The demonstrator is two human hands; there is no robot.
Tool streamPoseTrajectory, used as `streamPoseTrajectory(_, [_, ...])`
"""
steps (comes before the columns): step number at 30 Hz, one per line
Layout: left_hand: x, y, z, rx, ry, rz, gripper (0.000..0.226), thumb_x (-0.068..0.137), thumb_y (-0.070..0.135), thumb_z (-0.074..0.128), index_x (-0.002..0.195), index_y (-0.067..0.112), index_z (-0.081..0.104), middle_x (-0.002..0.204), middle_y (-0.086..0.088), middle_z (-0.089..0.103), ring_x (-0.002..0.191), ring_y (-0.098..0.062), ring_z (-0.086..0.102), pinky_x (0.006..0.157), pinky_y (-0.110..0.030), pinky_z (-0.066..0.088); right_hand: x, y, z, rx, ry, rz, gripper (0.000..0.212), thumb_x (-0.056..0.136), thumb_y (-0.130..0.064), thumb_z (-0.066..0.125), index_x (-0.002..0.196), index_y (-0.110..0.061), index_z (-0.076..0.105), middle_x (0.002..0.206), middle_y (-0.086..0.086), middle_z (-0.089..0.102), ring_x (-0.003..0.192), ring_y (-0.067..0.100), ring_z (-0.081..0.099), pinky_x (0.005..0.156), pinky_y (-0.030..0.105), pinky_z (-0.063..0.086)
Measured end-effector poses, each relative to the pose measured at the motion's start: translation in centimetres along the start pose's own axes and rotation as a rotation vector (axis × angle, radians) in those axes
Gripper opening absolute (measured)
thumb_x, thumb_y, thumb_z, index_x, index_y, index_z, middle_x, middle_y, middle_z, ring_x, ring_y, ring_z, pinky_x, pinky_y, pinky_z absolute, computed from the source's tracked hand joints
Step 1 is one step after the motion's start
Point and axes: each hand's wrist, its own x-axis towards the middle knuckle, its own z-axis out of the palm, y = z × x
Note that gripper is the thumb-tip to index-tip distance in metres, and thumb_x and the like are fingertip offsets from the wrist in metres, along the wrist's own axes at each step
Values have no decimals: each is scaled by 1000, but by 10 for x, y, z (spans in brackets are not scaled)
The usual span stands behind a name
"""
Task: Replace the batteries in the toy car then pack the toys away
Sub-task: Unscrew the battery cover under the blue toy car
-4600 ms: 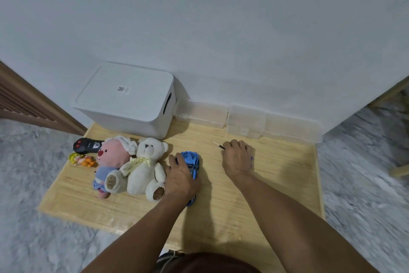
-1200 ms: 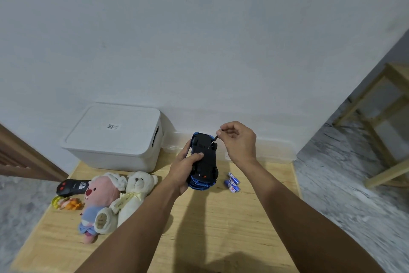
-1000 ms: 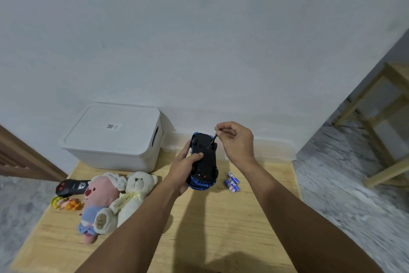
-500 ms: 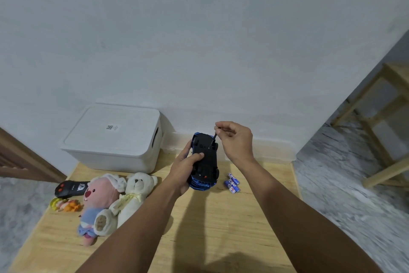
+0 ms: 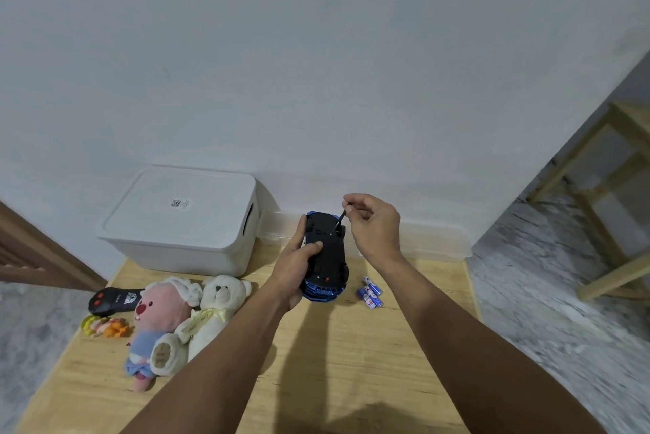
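— Blue car (image 5: 325,257), belly up: where do we have it?
— Above the table (image 5: 334,381), gripped in our left hand (image 5: 295,266). Our right hand (image 5: 374,224) pinches a screwdriver (image 5: 338,220), tip on the underside.
— Batteries (image 5: 370,292)?
— Loose on the wood, just right of the car

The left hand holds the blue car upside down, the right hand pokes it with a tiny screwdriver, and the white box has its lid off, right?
Not quite. The head view shows the lid still on the white box. The rest holds: the left hand holds the blue car upside down, and the right hand pokes it with a tiny screwdriver.
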Motion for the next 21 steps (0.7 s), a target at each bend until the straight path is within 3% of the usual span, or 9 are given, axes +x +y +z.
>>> streamPoseTrajectory(6, [-2, 1, 2, 31, -9, 5, 61, 97, 8, 49, 143, 49, 39, 123, -6, 67, 103, -32, 68, 81, -43, 57, -2, -3, 1, 43, 10, 14, 14, 83, -8, 72, 93, -17, 74, 80, -7, 71, 68, -5, 63, 67, 8, 50])
streamPoseTrajectory(13, [-4, 1, 2, 55, -13, 9, 62, 98, 8, 48, 144, 48, 37, 122, -6, 67, 102, -31, 68, 74, -39, 57, -1, -3, 2, 19, -17, 5, 16, 87, -6, 66, 101, -12, 72, 88, -3, 73, 85, 5, 69, 76, 10, 52])
streamPoseTrajectory(16, [-5, 2, 3, 60, -13, 12, 63, 98, 8, 48, 145, 48, 35, 122, -4, 67, 99, -29, 69, 75, -39, 57, -3, -3, 2, 26, -23, 14, 16, 84, -11, 71, 99, -17, 74, 84, -10, 72, 78, 2, 69, 75, 13, 54])
streamPoseTrajectory(21, [-4, 2, 3, 42, 6, -1, 63, 98, 7, 47, 145, 47, 35, 123, -8, 65, 99, -32, 69, 75, -42, 58, -2, -5, 3, 14, 8, 5, 16, 83, -5, 70, 97, -13, 72, 82, -1, 70, 69, -5, 63, 65, 6, 49])
